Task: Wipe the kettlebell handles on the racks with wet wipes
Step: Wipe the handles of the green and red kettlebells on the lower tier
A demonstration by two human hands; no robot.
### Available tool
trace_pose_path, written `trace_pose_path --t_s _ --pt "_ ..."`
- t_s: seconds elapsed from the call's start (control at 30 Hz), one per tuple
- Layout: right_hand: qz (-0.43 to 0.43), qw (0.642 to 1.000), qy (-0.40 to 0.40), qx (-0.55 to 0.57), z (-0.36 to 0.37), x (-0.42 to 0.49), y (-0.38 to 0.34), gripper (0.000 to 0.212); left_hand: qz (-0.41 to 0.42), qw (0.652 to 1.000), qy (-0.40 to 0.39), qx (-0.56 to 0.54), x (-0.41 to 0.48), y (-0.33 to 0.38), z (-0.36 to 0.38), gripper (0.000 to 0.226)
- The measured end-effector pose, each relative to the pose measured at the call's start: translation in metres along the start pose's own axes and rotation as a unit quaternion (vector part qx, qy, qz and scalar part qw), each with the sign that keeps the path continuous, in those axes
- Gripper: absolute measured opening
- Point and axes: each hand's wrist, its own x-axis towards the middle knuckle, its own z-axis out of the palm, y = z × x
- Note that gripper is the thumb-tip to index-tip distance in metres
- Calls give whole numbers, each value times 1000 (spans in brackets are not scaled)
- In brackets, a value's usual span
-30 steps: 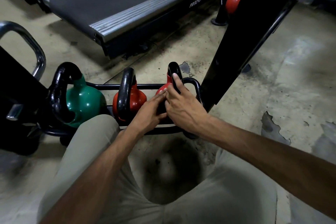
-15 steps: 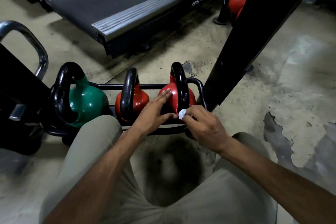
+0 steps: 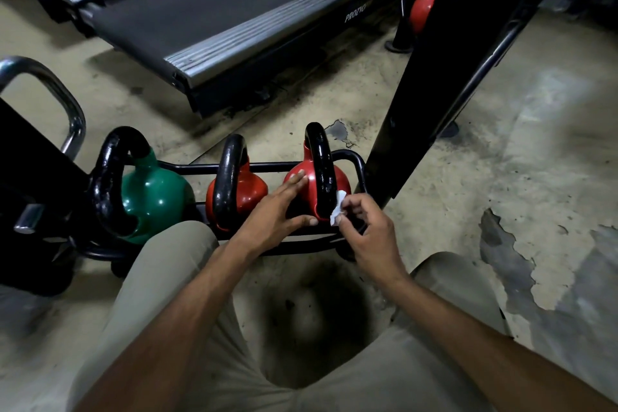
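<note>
Three kettlebells with glossy black handles sit in a low black rack (image 3: 359, 166) on the floor: a green one (image 3: 153, 197) at the left, a red one (image 3: 247, 191) in the middle, and a red one (image 3: 341, 184) at the right. My left hand (image 3: 279, 212) rests with straight fingers on the body of the right red kettlebell. My right hand (image 3: 369, 234) pinches a small white wet wipe (image 3: 337, 212) against the lower near end of that kettlebell's black handle (image 3: 319, 164).
A treadmill deck (image 3: 234, 10) lies on the floor behind the rack. A black slanted frame post (image 3: 444, 70) rises just right of the rack, with another red kettlebell (image 3: 423, 0) behind it. A chrome bar (image 3: 53, 87) and black equipment stand at the left. My knees flank the rack's front.
My right hand has slid down from the top of the right kettlebell's handle to its lower near end, and the wipe now shows. My left hand has stayed on the kettlebell's body.
</note>
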Motion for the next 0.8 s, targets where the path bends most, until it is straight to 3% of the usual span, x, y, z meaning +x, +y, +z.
trace_pose_path --t_s 0.17,0.3,0.57,0.67,0.77,0.8 --pt "51 992 -64 99 -1 27 -13 20 -6 998 -47 33 4 -1 -10 92" --pt "169 963 -112 179 1 59 -25 27 -3 997 -53 54 5 0 -12 91" --pt "327 897 -57 292 10 104 -55 30 12 996 -59 67 8 -1 -14 89" --pt "362 865 -54 344 10 126 -67 45 10 994 -68 83 11 1 -18 92" --pt "351 861 -62 363 12 122 -75 43 -18 990 -93 104 14 7 -19 98" --pt "335 881 -44 332 13 117 -71 37 -28 988 -101 115 15 10 -18 100"
